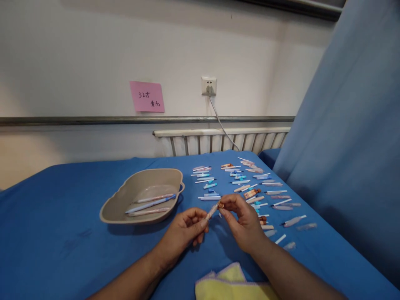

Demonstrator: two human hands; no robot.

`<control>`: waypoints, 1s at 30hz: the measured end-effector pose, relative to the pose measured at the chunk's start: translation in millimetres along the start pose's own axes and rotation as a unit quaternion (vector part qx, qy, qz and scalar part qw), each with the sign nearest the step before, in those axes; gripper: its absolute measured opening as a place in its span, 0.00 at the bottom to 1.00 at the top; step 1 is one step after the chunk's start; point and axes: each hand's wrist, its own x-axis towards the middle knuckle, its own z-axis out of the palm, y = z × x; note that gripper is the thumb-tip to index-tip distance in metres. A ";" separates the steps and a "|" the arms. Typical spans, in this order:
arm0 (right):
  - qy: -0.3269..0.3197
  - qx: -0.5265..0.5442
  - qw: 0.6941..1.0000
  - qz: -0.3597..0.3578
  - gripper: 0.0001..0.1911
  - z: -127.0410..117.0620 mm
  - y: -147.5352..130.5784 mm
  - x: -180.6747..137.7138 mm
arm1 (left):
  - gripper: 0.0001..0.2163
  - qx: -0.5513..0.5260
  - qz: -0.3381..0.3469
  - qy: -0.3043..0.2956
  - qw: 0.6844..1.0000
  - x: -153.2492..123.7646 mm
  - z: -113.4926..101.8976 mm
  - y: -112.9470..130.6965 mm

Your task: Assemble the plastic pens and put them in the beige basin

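Here, two bare hands meet above a blue-covered table [56,233], seen from the person's own head. The left hand [184,231] pinches the lower end of a small pale pen barrel [211,212] between thumb and fingertips, the other fingers curled under. The right hand [243,221] pinches the barrel's upper end, where a small brownish cap or tip sits, with thumb and forefinger pressed together on it. The barrel is tilted, raised just above the cloth, between the two hands.

To the left, near the left hand, a beige tray [118,204] holds three pens [150,204] lying side by side. Behind and to the right of the hands, many loose pen parts [250,183] lie scattered across the cloth: barrels, caps and refills in white, blue and pink. A yellow cloth [231,283] lies at the near edge. On the wall are a pink note [146,96] and a socket [208,85] with a plugged-in cable.
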 end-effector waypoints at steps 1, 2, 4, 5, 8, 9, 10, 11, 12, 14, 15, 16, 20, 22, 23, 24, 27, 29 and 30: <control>0.001 -0.002 1.000 0.003 0.07 -0.4 0.1 -0.2 | 0.12 0.000 -0.001 0.002 1.000 0.1 0.1 0.3; 0.004 -0.003 1.000 0.008 0.06 -0.6 0.3 -0.4 | 0.12 0.000 -0.002 0.003 1.000 0.2 0.2 0.5; 0.013 0.002 1.000 0.024 0.06 -0.8 0.5 -0.3 | 0.12 0.001 -0.003 0.005 1.000 0.2 0.3 0.5; 0.019 0.009 0.999 0.032 0.07 -0.6 0.5 0.0 | 0.12 0.002 -0.003 0.007 1.000 0.2 0.4 0.4; 0.035 0.073 0.995 0.065 0.08 0.3 -0.2 2.5 | 0.13 0.005 -0.006 0.011 1.000 0.2 0.3 0.4; 0.039 0.109 0.990 0.081 0.09 0.6 -0.9 3.8 | 0.13 0.008 -0.007 0.011 1.000 0.2 0.3 0.5; 0.042 0.146 0.983 0.101 0.10 0.6 -1.7 5.1 | 0.13 0.012 -0.008 0.010 1.000 0.3 0.2 0.5; 0.044 0.178 0.975 0.122 0.11 0.4 -2.5 6.4 | 0.13 0.016 -0.009 0.008 1.000 0.5 0.1 0.4; 0.044 0.204 0.968 0.141 0.11 0.1 -3.2 7.5 | 0.13 0.022 -0.009 0.006 1.000 0.7 -0.1 0.3; 0.041 0.237 0.955 0.172 0.11 -1.0 -4.2 8.9 | 0.13 0.030 -0.012 0.002 0.999 1.1 -0.3 -0.4; 0.039 0.251 0.950 0.182 0.11 -1.5 -4.5 9.2 | 0.13 0.033 -0.013 0.001 0.999 1.4 -0.3 -0.7; 0.036 0.264 0.945 0.190 0.10 -1.9 -4.5 9.2 | 0.13 0.034 -0.015 0.001 0.999 1.6 -0.3 -1.0; 0.031 0.296 0.933 0.201 0.10 -1.8 -4.7 8.6 | 0.14 0.033 -0.020 -0.001 0.999 2.2 0.1 -0.8; 0.034 0.303 0.931 0.201 0.10 -1.2 -5.1 8.6 | 0.14 0.032 -0.024 -0.001 0.999 2.1 0.3 0.0; 0.037 0.305 0.930 0.201 0.10 -0.8 -5.5 8.7 | 0.14 0.032 -0.026 -0.002 0.999 2.0 0.4 0.4; 0.040 0.305 0.930 0.201 0.11 -0.6 -5.9 8.9 | 0.14 0.032 -0.027 -0.003 0.999 1.8 0.5 0.6; 0.051 0.305 0.929 0.201 0.11 0.2 -7.2 9.3 | 0.14 0.029 -0.025 -0.005 0.999 1.1 0.8 0.7; 0.059 0.305 0.928 0.204 0.11 0.5 -8.1 9.5 | 0.14 0.028 -0.025 -0.005 0.999 0.8 1.4 0.7; 0.063 0.305 0.928 0.204 0.11 0.7 -8.5 9.4 | 0.14 0.028 -0.025 -0.005 0.999 0.6 1.7 0.7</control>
